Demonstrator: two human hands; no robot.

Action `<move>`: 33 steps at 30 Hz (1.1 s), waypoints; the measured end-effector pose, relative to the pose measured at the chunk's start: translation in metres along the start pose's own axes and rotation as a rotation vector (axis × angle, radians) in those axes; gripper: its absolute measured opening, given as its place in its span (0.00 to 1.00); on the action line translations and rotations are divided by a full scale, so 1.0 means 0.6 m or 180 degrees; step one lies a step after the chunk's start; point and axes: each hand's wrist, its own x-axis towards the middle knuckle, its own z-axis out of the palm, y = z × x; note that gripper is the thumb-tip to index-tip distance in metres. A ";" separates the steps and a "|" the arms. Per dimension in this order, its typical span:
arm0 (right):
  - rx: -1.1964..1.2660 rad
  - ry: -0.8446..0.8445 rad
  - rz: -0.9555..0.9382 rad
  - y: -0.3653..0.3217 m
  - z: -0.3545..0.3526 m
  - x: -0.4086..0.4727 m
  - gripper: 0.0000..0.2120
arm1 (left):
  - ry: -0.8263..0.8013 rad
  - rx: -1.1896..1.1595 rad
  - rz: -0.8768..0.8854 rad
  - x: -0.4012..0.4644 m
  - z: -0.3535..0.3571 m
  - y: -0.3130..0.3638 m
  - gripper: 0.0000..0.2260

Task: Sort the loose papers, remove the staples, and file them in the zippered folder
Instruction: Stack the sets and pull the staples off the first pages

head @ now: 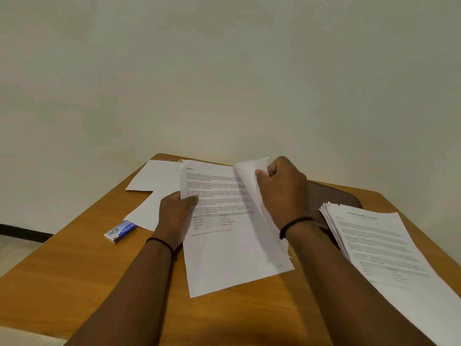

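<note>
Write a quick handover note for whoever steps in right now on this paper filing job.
Left hand: pinching the left edge of the printed sheets at the middle of the desk.
Right hand: gripping a page peeled up from the sheets' top right.
Stack: piled on the right, partly over the dark folder, which lies behind it.
Blank sheets: far left, face down or blank.
Small blue box: left of the hands.
Done: some sorting into piles, it seems.
Left: finish sorting, pull staples, file it all in the folder. No staple can be made out.
</note>
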 end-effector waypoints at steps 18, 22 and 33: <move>0.0070 -0.0425 0.0192 0.012 0.076 0.094 0.21 | -0.0307 -0.0423 -0.0643 0.001 0.002 0.014 0.18; -0.0691 -0.0205 0.0006 0.038 0.119 0.102 0.20 | -0.0150 -0.0662 -0.0796 0.001 0.002 0.011 0.12; -0.0449 -0.0567 0.0464 0.102 0.153 0.108 0.21 | -0.0405 -0.0629 -0.0709 0.015 0.006 0.001 0.11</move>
